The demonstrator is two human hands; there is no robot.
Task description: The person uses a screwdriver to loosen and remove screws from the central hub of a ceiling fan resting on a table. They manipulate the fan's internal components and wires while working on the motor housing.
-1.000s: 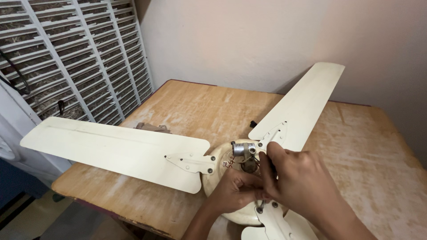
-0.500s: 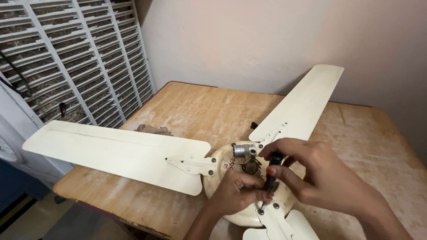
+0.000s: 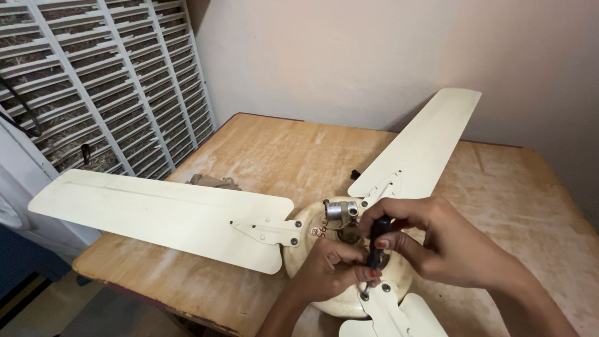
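A cream ceiling fan (image 3: 312, 231) lies on a worn wooden table (image 3: 281, 150), motor hub up, with a metal shaft stub (image 3: 340, 210) at its centre. My right hand (image 3: 437, 246) grips the black handle of a screwdriver (image 3: 374, 249), held nearly upright. Its tip sits at a screw on the hub by the near blade's bracket. My left hand (image 3: 334, 268) rests on the hub and pinches the screwdriver's lower shaft. One long blade (image 3: 162, 215) reaches left, another (image 3: 424, 140) points to the far right, and a third (image 3: 390, 315) runs toward me.
A white louvred grille (image 3: 93, 81) stands left of the table. A plain wall rises behind. A small brownish lump (image 3: 212, 182) lies on the table beyond the left blade. The left blade overhangs the table's left edge.
My right hand has drawn back to the right and now holds the screwdriver upright over the hub. My left hand has closed around the screwdriver's lower end.
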